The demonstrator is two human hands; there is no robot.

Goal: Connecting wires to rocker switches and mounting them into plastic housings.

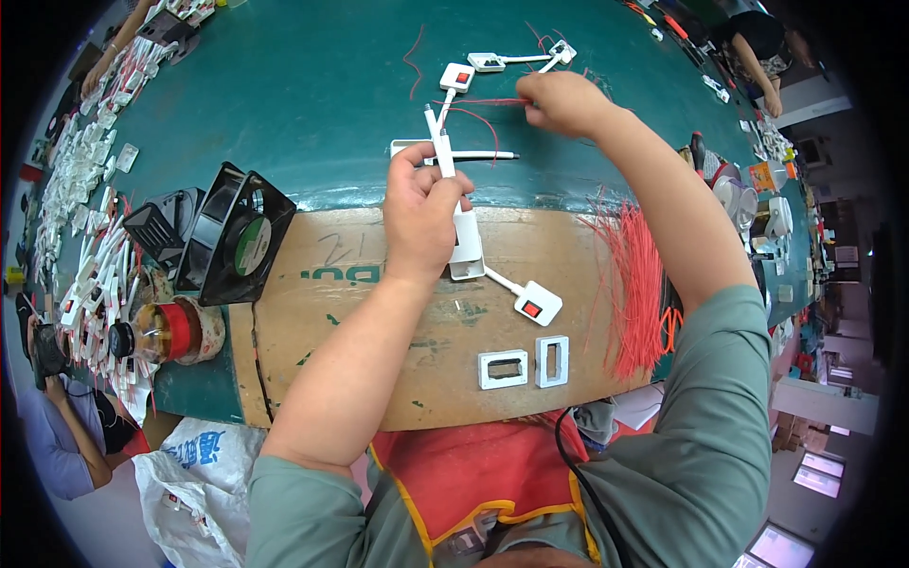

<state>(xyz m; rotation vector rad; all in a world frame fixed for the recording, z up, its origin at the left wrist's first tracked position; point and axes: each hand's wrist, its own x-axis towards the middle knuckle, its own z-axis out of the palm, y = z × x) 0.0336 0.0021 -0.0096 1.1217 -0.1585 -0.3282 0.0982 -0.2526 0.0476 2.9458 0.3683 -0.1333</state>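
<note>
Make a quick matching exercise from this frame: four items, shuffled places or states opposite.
Column one:
1. Left hand
2. Black fan
3. Right hand
4. Bundle of red wires

Column two:
A. Pinching a single red wire
B. On the right part of the cardboard
C. Gripping a white plastic part
D. At the cardboard's left edge

Pairs: 1-C, 2-D, 3-A, 4-B
</note>
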